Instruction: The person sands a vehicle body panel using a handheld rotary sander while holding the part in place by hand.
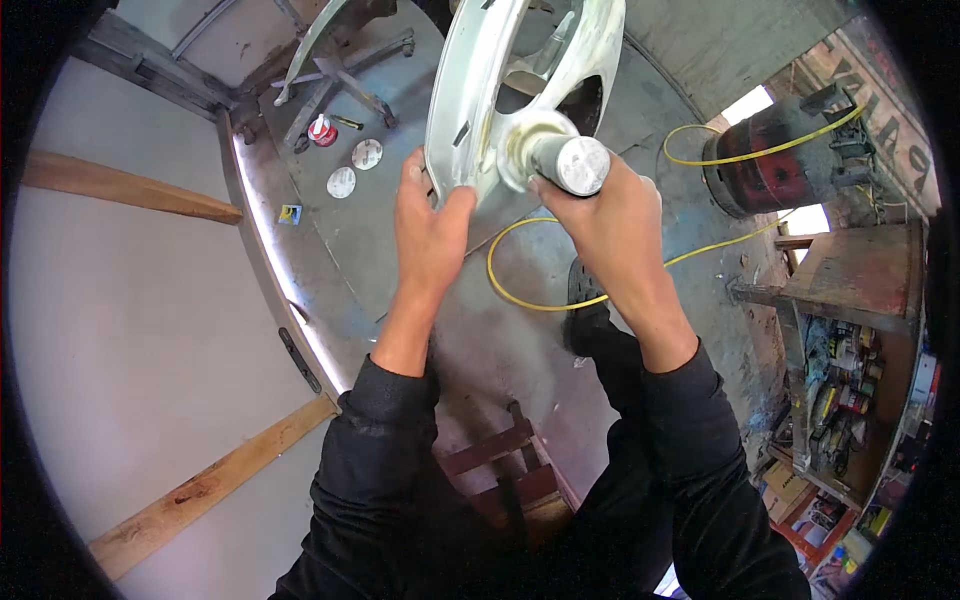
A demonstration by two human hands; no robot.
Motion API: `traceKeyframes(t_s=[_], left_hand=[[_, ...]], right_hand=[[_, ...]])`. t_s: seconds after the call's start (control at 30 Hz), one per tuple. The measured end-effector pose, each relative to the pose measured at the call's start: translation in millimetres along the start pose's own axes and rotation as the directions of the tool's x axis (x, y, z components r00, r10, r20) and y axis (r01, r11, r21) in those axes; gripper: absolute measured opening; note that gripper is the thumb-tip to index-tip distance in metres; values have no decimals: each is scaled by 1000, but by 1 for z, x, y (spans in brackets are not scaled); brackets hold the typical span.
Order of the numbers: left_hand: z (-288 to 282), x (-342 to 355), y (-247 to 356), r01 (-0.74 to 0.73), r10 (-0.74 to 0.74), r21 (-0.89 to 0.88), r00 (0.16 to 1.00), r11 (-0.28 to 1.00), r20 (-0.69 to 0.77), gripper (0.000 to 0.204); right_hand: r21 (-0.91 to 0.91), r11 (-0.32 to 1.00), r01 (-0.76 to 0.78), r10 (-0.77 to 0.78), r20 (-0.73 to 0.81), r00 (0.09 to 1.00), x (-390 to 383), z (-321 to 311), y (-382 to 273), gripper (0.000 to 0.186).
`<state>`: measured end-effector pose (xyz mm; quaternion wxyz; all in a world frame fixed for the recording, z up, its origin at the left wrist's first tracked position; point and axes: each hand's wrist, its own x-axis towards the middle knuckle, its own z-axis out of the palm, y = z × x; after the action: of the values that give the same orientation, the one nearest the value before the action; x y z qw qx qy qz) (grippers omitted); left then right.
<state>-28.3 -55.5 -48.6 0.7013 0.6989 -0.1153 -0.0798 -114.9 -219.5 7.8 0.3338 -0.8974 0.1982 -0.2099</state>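
Ahead of me is a pale silver-white spoked wheel (470, 90), tilted and cut off by the upper edge. My left hand (432, 225) is closed on the wheel's lower rim, thumb on the near side. My right hand (620, 215) grips a short metallic cylinder (578, 166) with a pale, smudged round end. The cylinder stands in front of the wheel's round hub (522, 140); whether it is part of the hub or a separate piece I cannot tell. The fingers of this hand are partly hidden behind it. A yellow hose (520, 300) loops below and passes out of sight behind my right hand.
A red-and-white can (322, 130) and two pale discs (341, 182) lie on the floor at left, near a wheeled metal stand (335, 85). On the right are a dark red tank (765, 155) and a cluttered wooden shelf (860, 270). A white panel (130, 310) borders the left.
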Motion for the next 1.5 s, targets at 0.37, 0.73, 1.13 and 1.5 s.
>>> traceKeyframes(t_s=[0.37, 0.73, 1.13, 1.5], left_hand=[[2, -4, -2, 13, -13, -22, 1000, 1000, -2, 54], [-1, -1, -2, 31, -32, -31, 999, 999, -3, 57], [-1, 0, -3, 24, -24, -26, 999, 999, 27, 54], [1, 1, 12, 40, -40, -103, 999, 994, 2, 55]], right_hand=[[-12, 1000, 8, -8, -33, 999, 4, 1, 1, 40], [-52, 995, -90, 93, 59, 994, 3, -4, -6, 39], [9, 997, -73, 73, 48, 996, -2, 0, -5, 40], [-4, 999, 47, -47, 77, 996, -20, 8, -10, 38]])
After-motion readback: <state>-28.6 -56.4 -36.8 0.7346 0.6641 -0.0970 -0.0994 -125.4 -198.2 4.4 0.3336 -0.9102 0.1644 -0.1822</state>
